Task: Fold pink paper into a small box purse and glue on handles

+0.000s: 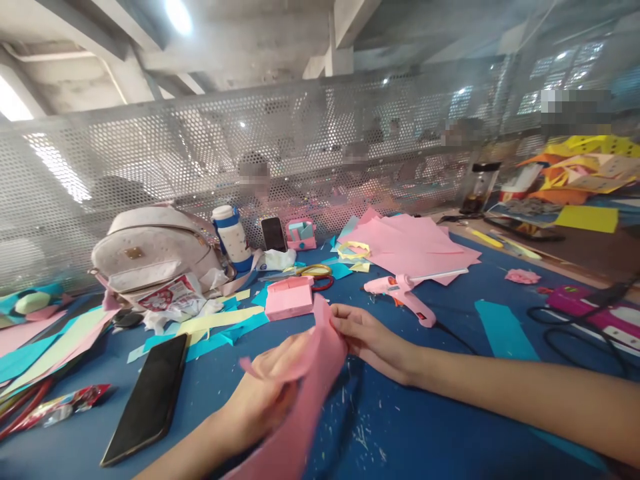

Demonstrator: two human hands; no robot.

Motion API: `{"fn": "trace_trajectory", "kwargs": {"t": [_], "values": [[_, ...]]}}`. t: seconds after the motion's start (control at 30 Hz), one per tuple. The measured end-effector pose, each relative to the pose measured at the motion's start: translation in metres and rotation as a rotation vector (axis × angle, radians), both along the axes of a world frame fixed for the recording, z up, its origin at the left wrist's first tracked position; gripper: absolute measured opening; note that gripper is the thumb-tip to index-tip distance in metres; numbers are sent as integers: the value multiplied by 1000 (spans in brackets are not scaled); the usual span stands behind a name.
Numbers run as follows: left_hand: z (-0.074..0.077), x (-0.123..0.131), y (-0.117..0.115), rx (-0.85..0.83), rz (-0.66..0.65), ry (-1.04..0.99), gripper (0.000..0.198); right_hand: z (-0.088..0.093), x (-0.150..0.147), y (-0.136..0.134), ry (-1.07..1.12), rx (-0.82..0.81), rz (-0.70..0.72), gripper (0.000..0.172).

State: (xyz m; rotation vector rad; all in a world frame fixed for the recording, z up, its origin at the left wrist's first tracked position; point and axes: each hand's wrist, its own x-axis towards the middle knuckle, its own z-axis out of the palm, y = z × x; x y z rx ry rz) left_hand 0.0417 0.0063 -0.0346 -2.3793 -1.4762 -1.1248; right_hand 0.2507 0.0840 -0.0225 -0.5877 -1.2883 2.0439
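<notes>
A long pink paper sheet (313,400) hangs between my hands at the bottom middle, bent and slightly blurred. My left hand (267,387) is closed round its left side, with a thin pink strip curling over the fingers. My right hand (370,337) pinches the sheet's upper right edge between thumb and fingers. Just beyond the sheet sits a small pink paper box (289,299). A pink glue gun (403,293) lies beyond my right hand, its cord running right.
A black phone (150,400) lies at left, near a backpack (150,247) and a bottle (233,237). Pink sheets (413,243) are piled at the back. Scissors (317,272), blue paper (507,330) and a magenta glue gun (590,310) lie around.
</notes>
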Motion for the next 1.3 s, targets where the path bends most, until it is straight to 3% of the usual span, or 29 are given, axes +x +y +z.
{"fn": "trace_trajectory", "kwargs": {"t": [0.07, 0.13, 0.23, 0.33, 0.57, 0.73, 0.87, 1.13, 1.3], "values": [[13, 1, 0, -203, -212, -85, 35, 3, 0, 0, -23, -26, 29, 36], [22, 3, 0, -501, -340, -357, 33, 6, 1, -1, -61, 9, 78, 37], [24, 7, 2, -797, -305, -879, 36, 7, 1, -3, -183, 196, 113, 34], [17, 9, 3, -941, -307, -1113, 30, 4, 0, -2, -278, 373, 116, 30], [11, 8, 5, -1012, -202, -1040, 36, -3, 0, 3, -361, 560, 128, 23], [7, 6, 8, -1044, -275, -953, 35, -2, 1, 1, -403, 598, 142, 21], [4, 3, 9, -1066, -332, -904, 30, -3, 1, 0, -415, 604, 142, 20], [1, 2, 5, -1027, -264, -884, 26, -6, 1, 1, -436, 581, 135, 22], [3, 2, 6, -1081, -307, -880, 25, -6, 1, 0, -436, 553, 94, 24]]}}
